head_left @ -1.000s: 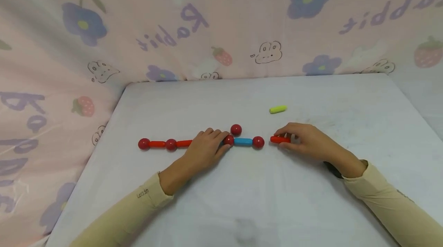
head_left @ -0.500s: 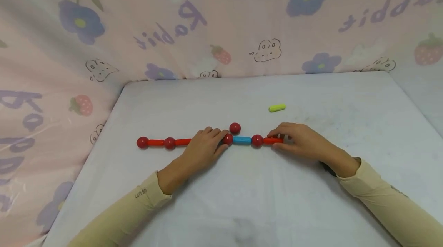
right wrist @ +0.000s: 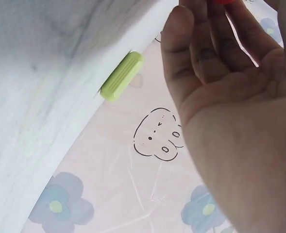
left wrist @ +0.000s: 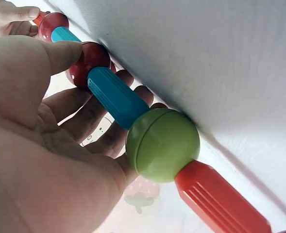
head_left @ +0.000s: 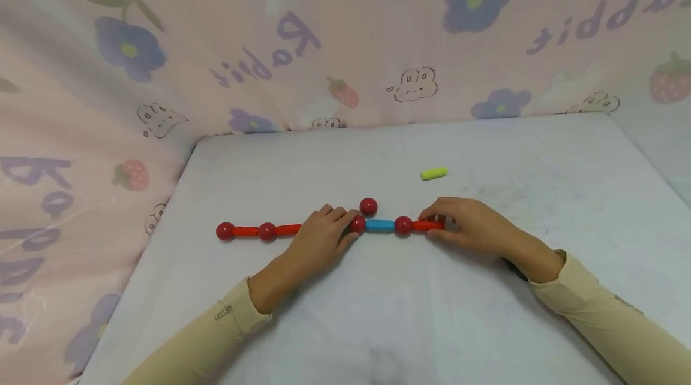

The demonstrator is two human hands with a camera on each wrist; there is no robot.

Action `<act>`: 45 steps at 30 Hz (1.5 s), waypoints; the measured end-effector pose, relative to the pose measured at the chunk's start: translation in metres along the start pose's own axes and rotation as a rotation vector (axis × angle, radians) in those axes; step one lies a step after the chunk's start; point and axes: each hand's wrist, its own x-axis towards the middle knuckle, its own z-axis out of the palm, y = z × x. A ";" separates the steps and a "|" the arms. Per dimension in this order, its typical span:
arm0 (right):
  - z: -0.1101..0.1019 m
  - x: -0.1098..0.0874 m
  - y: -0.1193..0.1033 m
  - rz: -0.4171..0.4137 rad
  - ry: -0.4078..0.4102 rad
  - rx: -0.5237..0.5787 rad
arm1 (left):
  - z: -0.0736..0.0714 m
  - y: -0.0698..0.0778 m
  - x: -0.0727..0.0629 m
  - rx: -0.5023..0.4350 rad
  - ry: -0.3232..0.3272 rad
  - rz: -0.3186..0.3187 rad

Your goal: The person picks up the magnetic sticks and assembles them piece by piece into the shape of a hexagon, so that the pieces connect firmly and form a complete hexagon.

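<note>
A row of balls and short rods lies across the white table. My left hand (head_left: 320, 240) covers its middle in the head view, thumb and fingers pinching a red ball (left wrist: 95, 60). Under that palm, the left wrist view shows a teal rod (left wrist: 117, 97), a green ball (left wrist: 164, 145) and a red rod (left wrist: 220, 196) joined in line. To the right of the pinched ball come a blue rod (head_left: 380, 226) and another red ball (head_left: 403, 225). My right hand (head_left: 475, 226) pinches a red rod (head_left: 428, 225), its left end against that ball.
A loose red ball (head_left: 369, 206) sits just behind the row. Farther back lies a yellow-green rod (head_left: 434, 173). The row's left end has a red ball (head_left: 225, 231). A printed curtain (head_left: 356, 31) hangs along the back edge of the table (head_left: 345, 325).
My right hand has moved left with the red rod, closing the gap to the row's right-end ball. The left hand keeps its hold on its ball.
</note>
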 end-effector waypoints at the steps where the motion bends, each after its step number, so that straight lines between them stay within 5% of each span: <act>1: -0.001 0.001 -0.001 -0.006 0.004 -0.007 | -0.001 0.000 0.000 0.000 0.006 0.000; 22: 0.000 0.008 -0.004 -0.009 0.063 -0.027 | -0.006 -0.005 -0.001 0.010 0.014 0.022; 34: 0.006 0.039 -0.002 -0.163 0.152 -0.127 | -0.006 -0.003 0.001 0.012 0.013 0.023; 45: 0.016 0.069 -0.004 -0.174 0.045 -0.078 | -0.002 -0.005 0.001 -0.006 0.008 0.013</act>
